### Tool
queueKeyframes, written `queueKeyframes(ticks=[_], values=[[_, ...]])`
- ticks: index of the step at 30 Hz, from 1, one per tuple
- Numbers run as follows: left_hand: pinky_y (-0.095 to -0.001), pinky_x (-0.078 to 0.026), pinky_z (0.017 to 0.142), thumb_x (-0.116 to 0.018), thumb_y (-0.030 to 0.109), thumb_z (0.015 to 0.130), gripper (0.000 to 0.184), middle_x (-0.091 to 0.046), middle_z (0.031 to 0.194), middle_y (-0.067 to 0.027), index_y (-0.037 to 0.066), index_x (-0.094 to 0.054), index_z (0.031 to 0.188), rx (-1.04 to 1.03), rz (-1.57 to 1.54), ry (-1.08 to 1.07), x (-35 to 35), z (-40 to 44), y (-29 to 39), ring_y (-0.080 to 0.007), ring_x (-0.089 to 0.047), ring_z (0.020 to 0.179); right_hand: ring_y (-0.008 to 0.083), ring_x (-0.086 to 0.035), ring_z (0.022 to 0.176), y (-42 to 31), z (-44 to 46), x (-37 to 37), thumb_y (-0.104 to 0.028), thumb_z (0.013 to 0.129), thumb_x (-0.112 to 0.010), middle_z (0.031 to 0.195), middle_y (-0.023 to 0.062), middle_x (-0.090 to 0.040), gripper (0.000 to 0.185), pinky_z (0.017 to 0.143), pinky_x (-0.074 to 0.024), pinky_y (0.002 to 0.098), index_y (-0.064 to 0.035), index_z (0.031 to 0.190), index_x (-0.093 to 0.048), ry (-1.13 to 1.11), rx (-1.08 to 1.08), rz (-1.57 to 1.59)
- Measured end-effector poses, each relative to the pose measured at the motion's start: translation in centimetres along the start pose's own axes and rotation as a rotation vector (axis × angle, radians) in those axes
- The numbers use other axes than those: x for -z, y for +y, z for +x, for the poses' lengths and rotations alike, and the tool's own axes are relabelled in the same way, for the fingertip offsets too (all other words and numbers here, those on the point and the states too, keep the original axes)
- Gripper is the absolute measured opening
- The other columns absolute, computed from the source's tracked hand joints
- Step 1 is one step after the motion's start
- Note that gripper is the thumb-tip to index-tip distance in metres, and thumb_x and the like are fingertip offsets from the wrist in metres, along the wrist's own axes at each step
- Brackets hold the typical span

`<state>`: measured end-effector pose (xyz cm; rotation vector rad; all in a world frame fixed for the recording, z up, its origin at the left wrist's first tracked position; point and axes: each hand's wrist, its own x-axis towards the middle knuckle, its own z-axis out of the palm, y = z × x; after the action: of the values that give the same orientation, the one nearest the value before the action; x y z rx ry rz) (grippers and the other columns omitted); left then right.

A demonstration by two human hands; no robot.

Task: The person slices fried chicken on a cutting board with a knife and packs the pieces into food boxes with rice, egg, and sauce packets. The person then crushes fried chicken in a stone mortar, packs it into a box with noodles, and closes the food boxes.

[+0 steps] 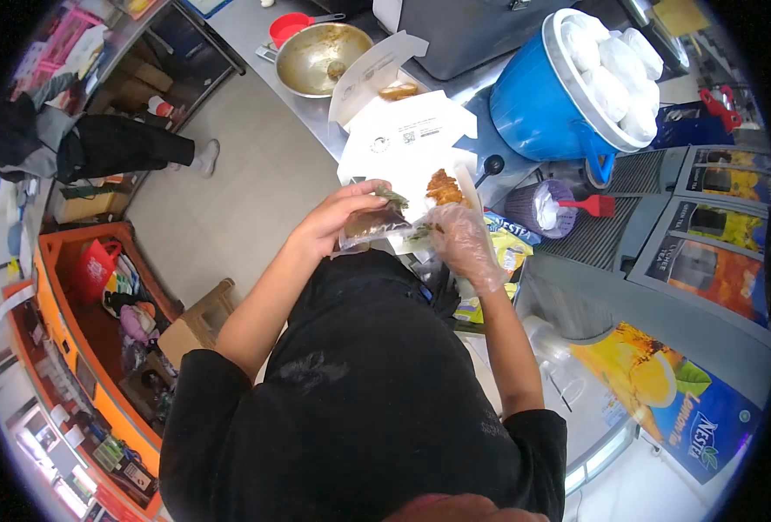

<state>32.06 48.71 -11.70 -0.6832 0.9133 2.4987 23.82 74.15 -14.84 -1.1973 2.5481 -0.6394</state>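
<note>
My left hand [342,213], bare, is closed on the side of a small clear plastic container [375,226] with something dark in it. Green leafy bits [392,197] show by its fingertips. My right hand [465,248] wears a clear plastic glove, its fingers pinched together at the container's right side. More green bits [420,232] are at those fingertips; exactly what they grip is hidden. Just beyond my hands, a white paper box [407,165] lies open with browned fried food [444,189] in it. Behind it, a second white box [368,74] holds another fried piece [398,90].
A steel bowl [303,65] and a red scoop [290,28] stand at the back left. On the right are a blue bucket [525,96] of white wrapped bundles, a purple tub [525,209] with a red brush [590,205], and drink dispensers [716,235]. Another person [116,148] stands across the aisle.
</note>
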Motion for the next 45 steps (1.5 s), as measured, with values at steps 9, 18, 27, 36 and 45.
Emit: queueKeyframes(ticks=[9, 18, 27, 36, 45], values=[[-0.0236, -0.058, 0.059, -0.062, 0.015, 0.1, 0.037, -0.072, 0.11, -0.0063, 0.008, -0.056, 0.137, 0.069, -0.066, -0.122, -2.7, 1.5, -0.5, -0.012, -0.071, 0.078, 0.0202, -0.06, 0.117, -4.0, 2.2, 4.6, -0.013, 0.091, -0.071, 0.136, 0.0103, -0.059, 0.058, 0.095, -0.0544, 0.0366, -0.001, 0.144, -0.052, -0.081, -0.202, 1.245], [-0.0317, -0.054, 0.101, -0.06, 0.008, 0.099, 0.054, -0.059, 0.139, -0.0122, 0.002, -0.044, 0.151, 0.016, 0.009, -0.325, -3.3, 1.0, 0.6, -0.0183, -0.064, 0.118, 0.0138, -0.065, 0.098, -3.3, 1.7, 3.6, -0.02, 0.094, -0.07, 0.116, 0.0072, -0.067, 0.055, 0.082, -0.0568, 0.0316, 0.0016, 0.142, -0.051, 0.021, -0.43, 1.521], [-0.0244, -0.053, 0.074, -0.064, 0.006, 0.097, 0.064, -0.073, 0.097, -0.0109, 0.008, -0.038, 0.155, -0.311, 0.667, 0.12, 0.4, 0.2, 4.4, -0.012, -0.068, 0.084, 0.0143, -0.067, 0.094, 0.4, 2.3, 8.0, -0.011, 0.096, -0.064, 0.112, 0.0101, -0.071, 0.033, 0.078, -0.0553, 0.0275, 0.0041, 0.125, -0.062, 0.402, -0.458, 1.057], [-0.0277, -0.054, 0.063, -0.058, -0.001, 0.096, 0.048, -0.071, 0.09, -0.0077, 0.007, -0.054, 0.143, -0.209, 0.776, 0.061, -0.8, 0.1, 2.7, -0.007, -0.061, 0.069, 0.0322, -0.068, 0.094, -5.1, 14.2, 14.7, -0.005, 0.09, -0.064, 0.097, 0.0173, -0.068, 0.02, 0.086, -0.0543, 0.0417, -0.0035, 0.108, -0.072, 0.312, 0.029, 0.244], [-0.0235, -0.04, 0.054, -0.056, 0.0, 0.095, 0.048, -0.058, 0.062, 0.0011, 0.009, -0.058, 0.143, -0.257, 0.786, 0.023, 0.8, -1.8, 1.3, -0.0032, -0.048, 0.057, 0.0351, -0.073, 0.082, -4.3, 26.2, 0.7, -0.005, 0.085, -0.056, 0.087, 0.0177, -0.072, 0.018, 0.072, -0.0591, 0.0457, -0.0025, 0.091, -0.072, 0.064, 0.471, -0.426]])
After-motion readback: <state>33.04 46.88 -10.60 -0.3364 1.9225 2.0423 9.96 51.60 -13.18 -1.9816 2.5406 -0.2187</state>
